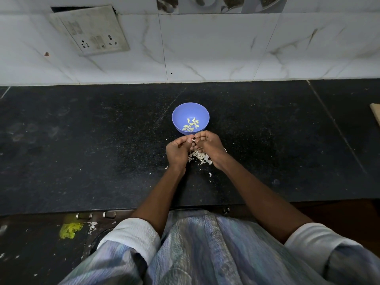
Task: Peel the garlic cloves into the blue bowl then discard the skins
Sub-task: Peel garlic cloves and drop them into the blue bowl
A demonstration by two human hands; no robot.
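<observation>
Skins (200,156) litter counter (82,140) beneath both hands — switchboard (89,29) behind.

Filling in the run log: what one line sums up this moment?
phase: peeling | left hand and right hand: pinch one garlic clove | blue bowl: peeled cloves | skins: piled on counter

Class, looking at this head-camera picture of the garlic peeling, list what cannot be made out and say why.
1. The clove pinched between the left hand and right hand: fingers cover it, too small to judge how peeled.
2. The skins: partly hidden under both hands.
3. The count of peeled cloves in the blue bowl: too small.
4. Object at the right edge: cut off.
</observation>
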